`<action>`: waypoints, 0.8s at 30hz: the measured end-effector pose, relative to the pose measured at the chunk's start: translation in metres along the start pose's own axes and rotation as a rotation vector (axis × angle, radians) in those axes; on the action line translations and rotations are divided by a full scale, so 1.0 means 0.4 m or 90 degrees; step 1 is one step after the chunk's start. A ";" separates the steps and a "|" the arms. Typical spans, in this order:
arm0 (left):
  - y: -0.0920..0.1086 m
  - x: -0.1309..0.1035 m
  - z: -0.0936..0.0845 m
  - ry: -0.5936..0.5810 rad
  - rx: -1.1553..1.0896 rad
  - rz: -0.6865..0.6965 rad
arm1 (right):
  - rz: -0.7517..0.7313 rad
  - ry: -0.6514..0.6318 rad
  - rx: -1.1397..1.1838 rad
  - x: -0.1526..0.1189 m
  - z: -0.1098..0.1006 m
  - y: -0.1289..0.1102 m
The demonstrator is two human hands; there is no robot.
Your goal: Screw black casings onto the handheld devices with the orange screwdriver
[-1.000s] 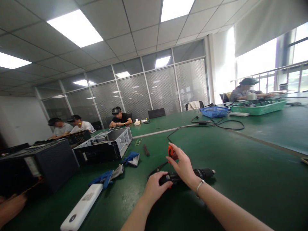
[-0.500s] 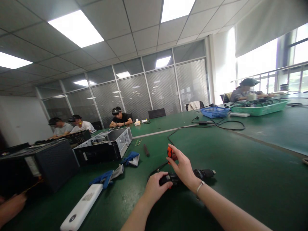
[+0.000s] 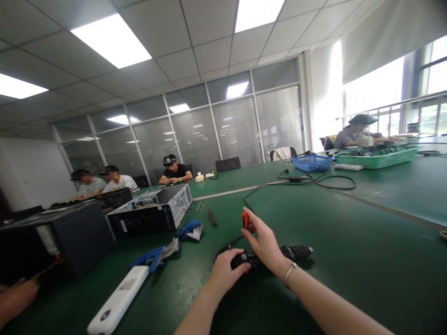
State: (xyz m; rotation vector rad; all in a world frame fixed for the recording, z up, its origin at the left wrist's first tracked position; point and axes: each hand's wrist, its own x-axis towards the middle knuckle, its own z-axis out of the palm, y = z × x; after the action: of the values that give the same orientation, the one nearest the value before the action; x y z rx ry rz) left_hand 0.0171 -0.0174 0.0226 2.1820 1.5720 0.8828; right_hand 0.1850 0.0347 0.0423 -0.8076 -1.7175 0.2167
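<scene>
A black corded power tool (image 3: 291,252) lies on its side on the green table, with its narrow metal tip pointing right. My left hand (image 3: 225,270) grips its left end, thumb and fingers wrapped on the body. Above the tool, my right hand (image 3: 263,239) pinches the orange and black handle of a screwdriver (image 3: 246,221), held upright. The screwdriver's lower end is hidden behind my right thumb, so I cannot tell exactly where its tip rests. My right wrist and hand cover the middle of the power tool.
Left of me are a white power strip-like bar (image 3: 120,298), blue-grey gloves (image 3: 153,258), a computer case (image 3: 146,221) and a dark case (image 3: 80,237). A co-worker's hand (image 3: 19,298) is at far left. Blue basket (image 3: 312,164) and green basket (image 3: 380,159) stand farther right.
The screwdriver handle has turned slightly in my right fingers, which have shifted a little. My left hand and the power tool stay in place.
</scene>
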 end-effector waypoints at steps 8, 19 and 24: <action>0.003 -0.003 0.001 -0.005 0.001 -0.006 | 0.016 0.004 0.004 0.002 -0.008 -0.010; -0.002 0.000 0.004 -0.003 0.000 0.000 | -0.005 -0.003 -0.011 -0.005 -0.002 -0.001; -0.002 0.000 0.004 0.001 -0.005 0.004 | -0.008 0.022 -0.024 -0.003 -0.002 0.009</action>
State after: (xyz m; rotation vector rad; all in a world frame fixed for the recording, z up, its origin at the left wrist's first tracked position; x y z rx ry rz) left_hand 0.0174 -0.0169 0.0209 2.1823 1.5610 0.8912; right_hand 0.1874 0.0363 0.0396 -0.8241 -1.6974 0.1609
